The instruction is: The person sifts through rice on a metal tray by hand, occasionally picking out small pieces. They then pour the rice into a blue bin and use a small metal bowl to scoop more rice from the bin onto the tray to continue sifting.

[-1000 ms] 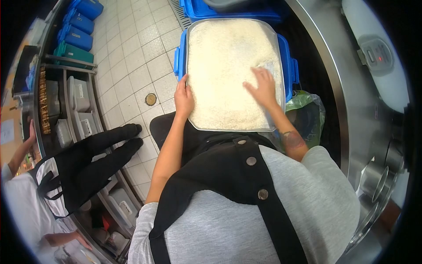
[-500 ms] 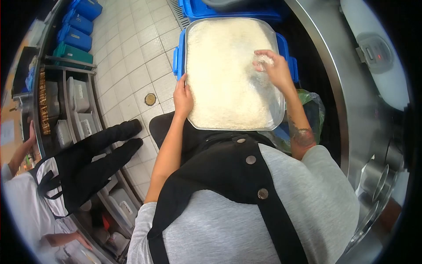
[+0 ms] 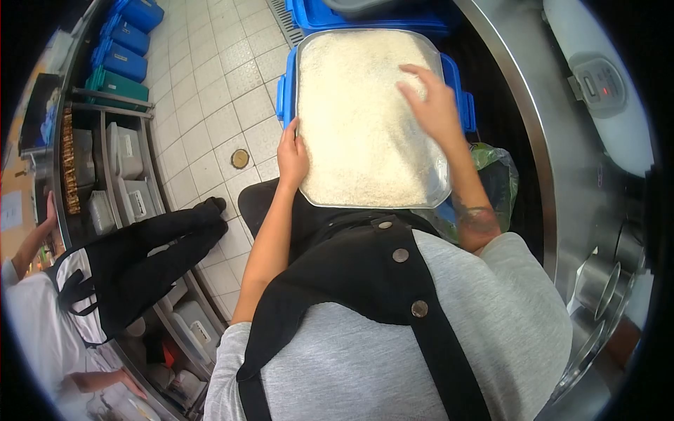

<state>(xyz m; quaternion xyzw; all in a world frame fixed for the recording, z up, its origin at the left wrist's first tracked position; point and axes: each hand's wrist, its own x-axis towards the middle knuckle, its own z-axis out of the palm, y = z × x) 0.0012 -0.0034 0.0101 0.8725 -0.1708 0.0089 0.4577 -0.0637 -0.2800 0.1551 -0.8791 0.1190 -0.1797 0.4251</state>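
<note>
A wide, shallow rectangular tray (image 3: pixel 440 184) spreads in front of my body, filled with pale crumb-like grains (image 3: pixel 354 112). The exact kind of grain is not clear. My left hand (image 3: pixel 292 156) grips the tray's left edge, thumb up along the side and the other fingers hidden. Over the right part of the grains is my right hand (image 3: pixel 434 109), its fingers bent and apart, with nothing visible in them. A shallow hollow shows in the grains below it, and bare tray surface shows at the lower right.
Under the tray is a blue-handled bin (image 3: pixel 460 91). A plastic bag (image 3: pixel 495 165) hangs at right, beside a steel counter (image 3: pixel 516 63) with a rice cooker (image 3: pixel 600 84) and metal pots (image 3: pixel 597 284). A co-worker (image 3: pixel 91 295) stands by shelving at left. The tiled floor has a drain (image 3: pixel 240 158).
My right hand has opened and shifted slightly up; the clump of grains it held is no longer in it. The hollow in the grains looks more filled. My left hand stays on the tray.
</note>
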